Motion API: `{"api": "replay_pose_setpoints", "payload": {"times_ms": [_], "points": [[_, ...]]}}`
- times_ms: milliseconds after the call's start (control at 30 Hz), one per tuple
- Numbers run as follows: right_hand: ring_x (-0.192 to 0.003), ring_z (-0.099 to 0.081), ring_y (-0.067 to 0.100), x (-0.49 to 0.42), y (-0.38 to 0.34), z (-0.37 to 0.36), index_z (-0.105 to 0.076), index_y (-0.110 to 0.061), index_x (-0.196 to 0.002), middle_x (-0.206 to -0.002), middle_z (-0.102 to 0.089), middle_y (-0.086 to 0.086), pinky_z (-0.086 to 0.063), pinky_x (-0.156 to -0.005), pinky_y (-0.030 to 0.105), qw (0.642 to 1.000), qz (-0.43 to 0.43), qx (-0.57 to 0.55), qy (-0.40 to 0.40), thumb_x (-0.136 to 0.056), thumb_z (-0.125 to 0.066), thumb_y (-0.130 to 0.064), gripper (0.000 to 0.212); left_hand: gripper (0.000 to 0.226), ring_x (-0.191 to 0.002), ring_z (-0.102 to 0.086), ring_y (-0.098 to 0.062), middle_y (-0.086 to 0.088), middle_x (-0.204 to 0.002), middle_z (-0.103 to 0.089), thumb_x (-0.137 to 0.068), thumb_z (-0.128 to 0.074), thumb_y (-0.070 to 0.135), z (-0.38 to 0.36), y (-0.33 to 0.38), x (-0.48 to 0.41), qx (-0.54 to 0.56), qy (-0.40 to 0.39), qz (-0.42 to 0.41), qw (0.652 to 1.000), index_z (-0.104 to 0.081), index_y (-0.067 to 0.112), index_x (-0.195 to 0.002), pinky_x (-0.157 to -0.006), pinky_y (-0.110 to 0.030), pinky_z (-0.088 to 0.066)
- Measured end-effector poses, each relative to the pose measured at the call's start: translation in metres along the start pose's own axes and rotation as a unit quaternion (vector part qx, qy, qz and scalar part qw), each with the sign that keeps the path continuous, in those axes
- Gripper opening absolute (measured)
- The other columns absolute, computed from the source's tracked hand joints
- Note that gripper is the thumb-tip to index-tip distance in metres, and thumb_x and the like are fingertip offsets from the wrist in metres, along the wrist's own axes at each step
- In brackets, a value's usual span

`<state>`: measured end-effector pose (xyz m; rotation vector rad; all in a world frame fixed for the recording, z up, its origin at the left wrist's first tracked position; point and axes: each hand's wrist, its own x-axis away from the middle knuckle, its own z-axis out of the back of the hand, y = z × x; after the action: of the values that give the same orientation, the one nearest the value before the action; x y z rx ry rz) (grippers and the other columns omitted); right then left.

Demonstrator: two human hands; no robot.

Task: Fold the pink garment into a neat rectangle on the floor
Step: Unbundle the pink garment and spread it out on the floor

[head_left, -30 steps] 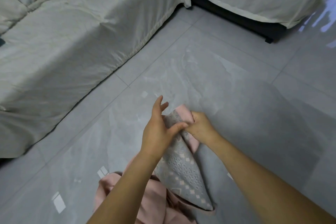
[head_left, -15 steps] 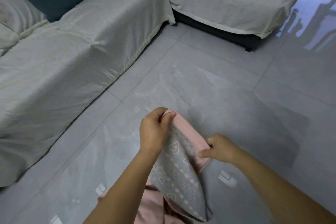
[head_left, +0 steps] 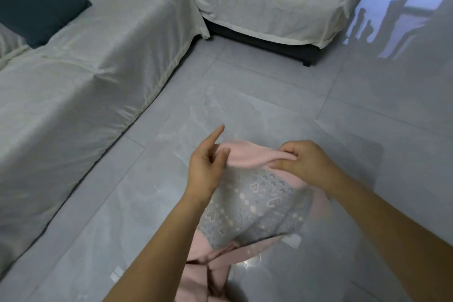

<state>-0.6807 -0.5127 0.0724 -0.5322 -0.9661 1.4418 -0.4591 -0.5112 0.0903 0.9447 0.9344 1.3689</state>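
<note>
The pink garment (head_left: 247, 157) with a grey patterned panel hangs in the air in front of me, its lower part trailing toward the bottom of the view. My left hand (head_left: 206, 169) holds its upper left edge between thumb and fingers, with the index finger pointing up and away. At the upper right edge, my right hand (head_left: 304, 162) pinches the pink hem with curled fingers. The top edge is stretched between both hands above the grey tiled floor (head_left: 245, 105).
A sofa under a pale cover (head_left: 85, 76) runs along the left, and a second section (head_left: 269, 2) stands at the back. A dark blue cushion (head_left: 31, 5) lies on it at the upper left. Glossy floor tiles extend to the right.
My hands have moved apart, spreading the garment's top edge wider. The right hand shifted right and up along the hem. The camera tilted, showing more of the sofa and cushion.
</note>
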Motion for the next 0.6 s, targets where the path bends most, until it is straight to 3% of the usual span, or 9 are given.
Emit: {"api": "replay_pose_setpoints", "payload": {"times_ms": [100, 200, 300, 367, 467, 533, 600], "points": [[-0.052, -0.037, 0.014, 0.000, 0.020, 0.013, -0.045, -0.013, -0.053, -0.052, -0.039, -0.003, -0.025, -0.051, 0.030, 0.992, -0.056, 0.104, -0.052, -0.063, -0.083, -0.036, 0.046, 0.038, -0.087, -0.060, -0.004, -0.002, -0.098, -0.068, -0.089, -0.056, 0.003, 0.000, 0.000, -0.015, 0.014, 0.014, 0.023, 1.000, -0.055, 0.027, -0.118, -0.088, -0.024, -0.048], [-0.050, -0.037, 0.011, -0.004, 0.046, 0.018, -0.043, -0.016, -0.050, -0.053, -0.040, -0.001, -0.024, -0.048, 0.026, 0.970, -0.106, 0.179, -0.123, -0.071, -0.078, -0.032, 0.043, 0.035, -0.089, -0.064, 0.001, 0.005, -0.096, -0.068, -0.090, -0.051, -0.002, -0.004, -0.001, -0.028, 0.027, 0.013, 0.029, 0.999, -0.056, 0.018, -0.119, -0.088, -0.018, -0.049], [-0.065, -0.046, 0.018, -0.010, 0.080, 0.020, -0.047, -0.014, -0.056, -0.068, -0.048, 0.008, -0.026, -0.050, 0.029, 0.946, -0.131, 0.242, -0.170, -0.078, -0.067, -0.023, 0.031, 0.039, -0.085, -0.063, 0.002, -0.006, -0.093, -0.068, -0.090, -0.044, -0.010, -0.011, -0.006, -0.044, 0.001, 0.013, 0.005, 1.000, -0.058, 0.012, -0.119, -0.085, -0.012, -0.048], [-0.074, -0.050, 0.019, -0.015, 0.103, 0.020, -0.040, -0.018, -0.054, -0.075, -0.050, 0.007, -0.031, -0.058, 0.028, 0.948, -0.144, 0.239, -0.151, -0.082, -0.062, -0.019, 0.035, 0.040, -0.083, -0.063, 0.001, -0.011, -0.095, -0.068, -0.088, -0.042, -0.014, -0.015, -0.014, -0.058, -0.026, 0.019, 0.000, 0.999, -0.061, 0.008, -0.116, -0.080, -0.009, -0.047], [-0.077, -0.049, 0.022, -0.031, 0.123, 0.019, -0.036, -0.021, -0.058, -0.068, -0.045, 0.001, -0.031, -0.064, 0.029, 0.973, -0.175, 0.145, -0.041, -0.090, -0.056, -0.019, 0.037, 0.038, -0.081, -0.064, -0.005, -0.012, -0.095, -0.069, -0.089, -0.046, -0.008, -0.020, -0.027, -0.082, -0.027, 0.046, 0.032, 0.998, -0.059, 0.010, -0.120, -0.076, -0.012, -0.050], [-0.076, -0.049, 0.024, -0.046, 0.124, 0.017, -0.042, -0.016, -0.065, -0.067, -0.046, 0.001, -0.032, -0.064, 0.032, 0.982, -0.171, 0.078, 0.024, -0.094, -0.051, -0.020, 0.030, 0.036, -0.070, -0.063, 0.003, -0.008, -0.089, -0.068, -0.091, -0.049, -0.003, -0.022, -0.034, -0.099, -0.030, 0.078, 0.059, 0.995, -0.056, 0.011, -0.124, -0.068, -0.008, -0.049], [-0.077, -0.051, 0.026, -0.061, 0.116, 0.019, -0.053, -0.008, -0.081, -0.076, -0.054, 0.007, -0.034, -0.065, 0.034, 0.986, -0.146, 0.053, 0.062, -0.096, -0.046, -0.021, 0.021, 0.036, -0.070, -0.062, 0.001, -0.006, -0.090, -0.066, -0.091, -0.052, 0.003, -0.026, -0.037, -0.118, -0.053, 0.113, 0.081, 0.989, -0.054, 0.012, -0.125, -0.065, -0.004, -0.046]]}}
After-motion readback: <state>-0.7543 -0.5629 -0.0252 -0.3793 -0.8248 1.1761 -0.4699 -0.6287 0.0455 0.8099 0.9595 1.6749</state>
